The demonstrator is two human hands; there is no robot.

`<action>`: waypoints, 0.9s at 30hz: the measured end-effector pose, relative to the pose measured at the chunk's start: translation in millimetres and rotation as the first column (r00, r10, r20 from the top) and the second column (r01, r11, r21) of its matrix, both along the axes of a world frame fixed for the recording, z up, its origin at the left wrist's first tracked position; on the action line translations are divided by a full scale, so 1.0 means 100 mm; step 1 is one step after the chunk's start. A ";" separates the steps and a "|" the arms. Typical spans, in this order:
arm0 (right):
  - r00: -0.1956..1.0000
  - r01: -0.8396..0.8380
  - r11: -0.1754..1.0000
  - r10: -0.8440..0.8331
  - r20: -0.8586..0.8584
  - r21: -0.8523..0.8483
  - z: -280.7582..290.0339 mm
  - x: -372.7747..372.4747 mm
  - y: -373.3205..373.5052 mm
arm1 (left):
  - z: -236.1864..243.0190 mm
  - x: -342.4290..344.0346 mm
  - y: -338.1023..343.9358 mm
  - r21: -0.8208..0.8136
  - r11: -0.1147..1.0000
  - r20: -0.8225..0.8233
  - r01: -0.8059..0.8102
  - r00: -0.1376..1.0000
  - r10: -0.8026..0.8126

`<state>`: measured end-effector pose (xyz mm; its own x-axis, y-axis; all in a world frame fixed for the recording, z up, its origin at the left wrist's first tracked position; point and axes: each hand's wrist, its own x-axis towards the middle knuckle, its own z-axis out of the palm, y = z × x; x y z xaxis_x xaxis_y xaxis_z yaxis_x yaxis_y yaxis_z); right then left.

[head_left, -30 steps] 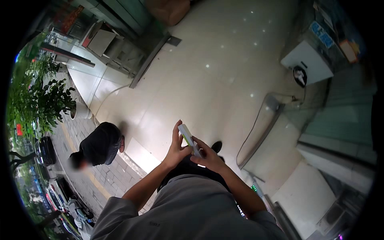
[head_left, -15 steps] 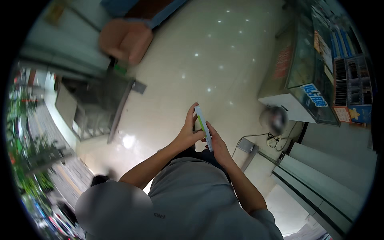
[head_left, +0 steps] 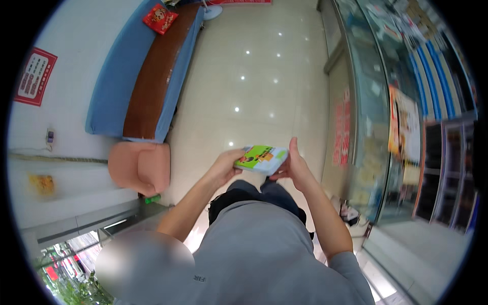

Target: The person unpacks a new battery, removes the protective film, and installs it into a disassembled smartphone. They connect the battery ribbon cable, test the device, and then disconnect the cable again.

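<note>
A flat white package with a green label (head_left: 259,158) lies level in front of my body, held between both hands. My left hand (head_left: 227,168) is closed on its left end, fingers partly hidden beneath it. My right hand (head_left: 294,169) is at the right end, thumb raised beside it and fingers curled under it, partly hidden by the package. My legs in dark trousers show just below it.
A tiled floor (head_left: 208,86) runs ahead between a blue-covered bench (head_left: 107,101) with a red cushion (head_left: 159,19) on the left and glass display counters (head_left: 371,132) on the right. A pink armchair (head_left: 129,168) stands at the left. The glass entrance and plants are at the lower left.
The view has swung from the entrance and pavement into the shop. The package has turned from edge-on to label-up. The crouching person seen outside earlier is no longer visible.
</note>
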<state>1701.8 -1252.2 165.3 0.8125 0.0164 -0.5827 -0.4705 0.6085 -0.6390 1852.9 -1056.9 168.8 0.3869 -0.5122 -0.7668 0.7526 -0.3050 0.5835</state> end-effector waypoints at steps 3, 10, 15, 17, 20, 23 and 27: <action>0.936 0.165 0.929 -0.042 0.348 -0.332 0.11 1.15 -0.60 | -0.05 0.91 -0.51 -0.094 0.980 -0.192 -0.177 0.969 0.157; 0.909 0.242 0.876 -0.053 0.414 -0.418 -0.09 3.80 -2.36 | -0.12 3.33 -2.29 -0.224 0.967 -0.384 -0.124 0.923 0.030; 0.897 0.355 0.860 -0.203 0.391 -0.366 0.02 5.17 -3.55 | 0.00 4.93 -3.57 -0.072 0.954 0.230 0.289 0.936 -0.266; 0.890 0.402 0.864 -0.291 0.352 -0.304 0.07 5.56 -4.00 | 0.15 5.61 -4.22 -0.152 0.806 0.513 0.572 0.743 -0.431; 0.871 0.474 0.835 -0.397 0.289 -0.281 0.05 6.16 -4.77 | 0.40 6.49 -5.46 -0.325 0.562 0.504 0.761 0.642 -0.578; 0.844 0.532 0.733 -0.419 0.335 -0.425 -0.11 6.97 -5.64 | 0.42 7.39 -6.58 -0.219 0.483 0.545 0.848 0.517 -0.660; 0.884 0.467 0.749 -0.381 0.271 -0.471 -0.13 8.25 -7.01 | 0.32 8.58 -7.89 -0.229 0.453 0.615 0.862 0.489 -0.619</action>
